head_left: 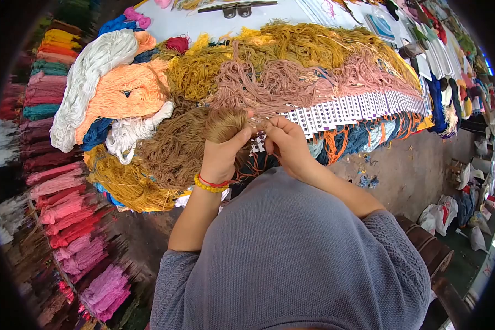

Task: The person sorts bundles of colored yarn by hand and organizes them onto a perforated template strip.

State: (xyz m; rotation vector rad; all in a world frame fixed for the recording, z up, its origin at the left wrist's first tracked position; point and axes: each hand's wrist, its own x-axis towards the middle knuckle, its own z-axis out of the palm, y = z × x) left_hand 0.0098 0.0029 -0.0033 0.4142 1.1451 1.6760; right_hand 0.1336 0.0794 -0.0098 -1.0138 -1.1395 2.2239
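1. Your left hand [230, 144] is closed around a tan thread bundle [224, 124], its thumb laid across the near side.
2. The bundle is in front of your chest, over the near edge of the yarn pile and left of the row of white cards [349, 111].
3. Its visible part is a smooth, rounded bulge facing up and to the left, away from you. Your palm and thumb cover much of the rest, so you cannot tell the full long axis.
4. From its right side, pale thin strands [258, 124] run roughly sideways toward your other hand.
5. Your right hand [289, 149] pinches these strands between its fingertips, just beside the left thumb; the exact contact is too small to tell.
6. Brown yarn [173, 140] lies left of your left wrist, which wears a yellow beaded bracelet [210, 188] and a red band [213, 183].
7. Beyond your hands, dusty-pink yarn [280, 82] lies along the cards, with olive-gold yarn [308, 47] behind it.
8. Peach yarn [127, 91] and a white skein [96, 77] lie farther left.
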